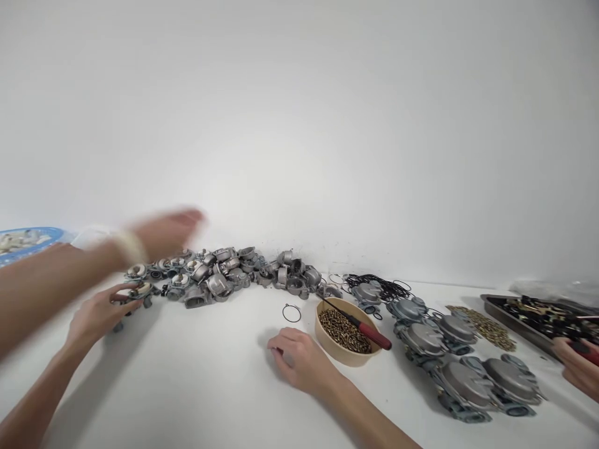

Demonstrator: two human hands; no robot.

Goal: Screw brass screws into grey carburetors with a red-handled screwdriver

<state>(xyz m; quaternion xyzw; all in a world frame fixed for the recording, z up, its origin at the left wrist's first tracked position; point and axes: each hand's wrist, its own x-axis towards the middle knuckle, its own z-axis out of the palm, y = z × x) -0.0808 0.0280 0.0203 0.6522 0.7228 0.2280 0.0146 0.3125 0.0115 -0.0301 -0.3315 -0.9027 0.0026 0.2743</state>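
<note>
Head view, left hand (100,312) pinching carburetor (141,290), co-worker's arm (70,271), bowl (345,355), right hand (302,360) half-curled, empty

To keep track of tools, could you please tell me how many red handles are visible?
2: one red handle over the bowl, another in a co-worker's hand at the right edge; the full tray may hide more.

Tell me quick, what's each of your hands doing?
Left hand: closed on a metal part.
Right hand: loosely curled, partly open, on the table; nothing visible in it.
</note>
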